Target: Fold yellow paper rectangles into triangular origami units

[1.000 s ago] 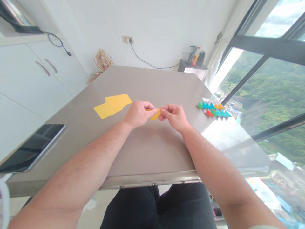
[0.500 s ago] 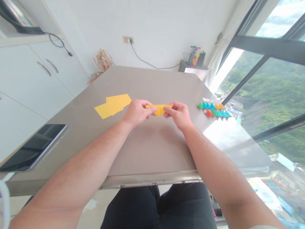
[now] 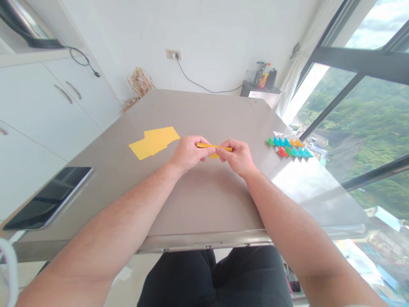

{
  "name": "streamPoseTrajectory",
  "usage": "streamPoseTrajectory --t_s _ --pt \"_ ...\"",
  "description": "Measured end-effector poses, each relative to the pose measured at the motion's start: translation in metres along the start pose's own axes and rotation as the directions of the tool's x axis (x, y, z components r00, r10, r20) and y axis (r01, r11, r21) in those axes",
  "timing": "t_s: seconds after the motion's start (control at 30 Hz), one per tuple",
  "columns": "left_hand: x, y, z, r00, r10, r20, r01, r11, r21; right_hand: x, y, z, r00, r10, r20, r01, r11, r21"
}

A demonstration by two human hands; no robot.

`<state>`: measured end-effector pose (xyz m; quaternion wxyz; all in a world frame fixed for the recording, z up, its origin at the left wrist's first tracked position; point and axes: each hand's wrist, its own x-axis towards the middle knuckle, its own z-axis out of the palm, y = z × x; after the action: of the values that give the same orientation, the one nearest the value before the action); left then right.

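Between my two hands is a folded piece of yellow paper (image 3: 204, 146), held above the table with its long narrow edge facing up. My left hand (image 3: 191, 152) pinches its left part and my right hand (image 3: 235, 155) its right part. The thumbs almost meet at the middle of the paper. Below them a small part of the paper shows; the fingers hide the rest. Left of my left hand, flat yellow paper sheets (image 3: 159, 140) lie overlapping on the table.
Two rows of small folded paper boats (image 3: 289, 147) in green, blue, orange and red stand on the table (image 3: 204, 204) at the right. A dark-screened tablet (image 3: 47, 198) lies at the left edge. A large window (image 3: 373, 128) borders the right side.
The folded paper has tipped so that its edge faces me and less of its lower flap shows. Both thumbs have come closer together at its middle.
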<state>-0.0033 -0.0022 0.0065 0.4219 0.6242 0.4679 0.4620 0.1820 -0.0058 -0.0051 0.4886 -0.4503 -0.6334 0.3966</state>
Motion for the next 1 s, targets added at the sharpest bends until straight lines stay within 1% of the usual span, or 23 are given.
streamPoseTrajectory --t_s 0.13,0.23,0.3,0.53,0.67,0.73,0.83,0.93,1.0 --pt "0.0019 -0.0023 0.0010 1.000 0.005 -0.023 -0.007 0.997 -0.075 0.0005 0.0018 0.0012 1.000 -0.023 0.003 0.023 1.000 0.014" --pt "0.0036 -0.0024 -0.0004 0.998 -0.006 -0.061 -0.003 0.989 -0.146 0.0019 0.0036 0.0002 1.000 -0.019 -0.007 0.019 0.999 0.050" --pt "0.0038 -0.0016 -0.0012 0.998 -0.020 -0.067 0.007 0.983 -0.184 0.0023 0.0039 -0.0009 1.000 -0.017 -0.013 0.018 0.998 0.065" --pt "0.0026 0.0001 -0.0027 0.996 -0.085 -0.012 0.078 0.962 -0.263 0.0014 0.0003 -0.0036 1.000 0.004 -0.020 -0.002 0.996 0.090" --pt "0.0045 -0.0004 -0.0063 0.991 -0.115 0.063 0.130 0.940 -0.315 0.0034 0.0019 -0.0049 0.999 0.020 -0.033 -0.016 0.993 0.116" --pt "0.0048 0.0003 -0.0077 0.992 -0.112 0.063 0.127 0.932 -0.339 0.0039 0.0029 -0.0046 0.999 0.026 -0.038 -0.021 0.991 0.132" --pt "0.0030 0.0018 -0.0059 0.998 -0.060 0.033 0.067 0.947 -0.315 0.0029 0.0032 -0.0022 0.999 0.029 -0.038 -0.024 0.991 0.133" --pt "0.0008 0.0015 -0.0005 1.000 -0.004 0.017 0.007 0.980 -0.200 0.0011 0.0028 0.0010 0.999 0.020 -0.028 -0.016 0.993 0.115" --pt "0.0005 0.0006 0.0021 1.000 -0.002 0.002 0.003 0.986 -0.166 0.0007 0.0027 0.0017 1.000 0.017 -0.023 -0.014 0.994 0.109"
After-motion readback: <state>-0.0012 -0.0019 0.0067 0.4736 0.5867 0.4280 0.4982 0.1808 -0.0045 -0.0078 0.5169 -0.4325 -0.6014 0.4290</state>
